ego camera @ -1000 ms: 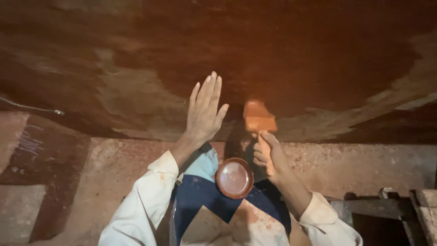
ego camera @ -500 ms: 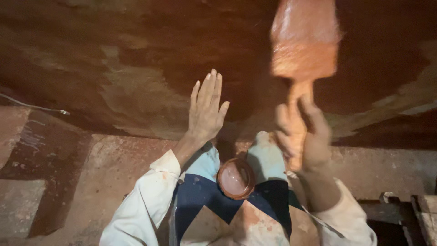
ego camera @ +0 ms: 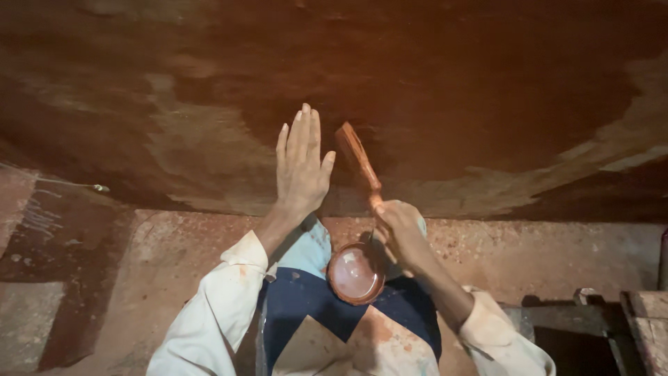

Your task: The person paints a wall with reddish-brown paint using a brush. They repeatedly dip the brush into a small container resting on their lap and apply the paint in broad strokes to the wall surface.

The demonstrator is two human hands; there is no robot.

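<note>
My left hand (ego camera: 300, 166) lies flat, fingers together and pointing up, against a big curved brown surface (ego camera: 431, 83) that is partly coated dark red-brown. My right hand (ego camera: 400, 233) grips the handle of a wide paintbrush (ego camera: 356, 157) smeared with reddish paint. Its bristles touch the surface just right of my left hand. A small round bowl (ego camera: 355, 273) with reddish paint sits at my lap, on my blue and white clothes, just left of my right wrist.
A paint-spattered reddish floor (ego camera: 557, 251) runs below the surface. A dark metal frame and wooden planks (ego camera: 626, 320) stand at the lower right. A thin wire (ego camera: 62, 184) hangs at the left edge. A paler slab (ego camera: 21, 334) lies at the lower left.
My right hand swung the brush up high near the camera, then brought it back down; its bristles now rest on the surface beside my left hand. My left hand stayed flat in place.
</note>
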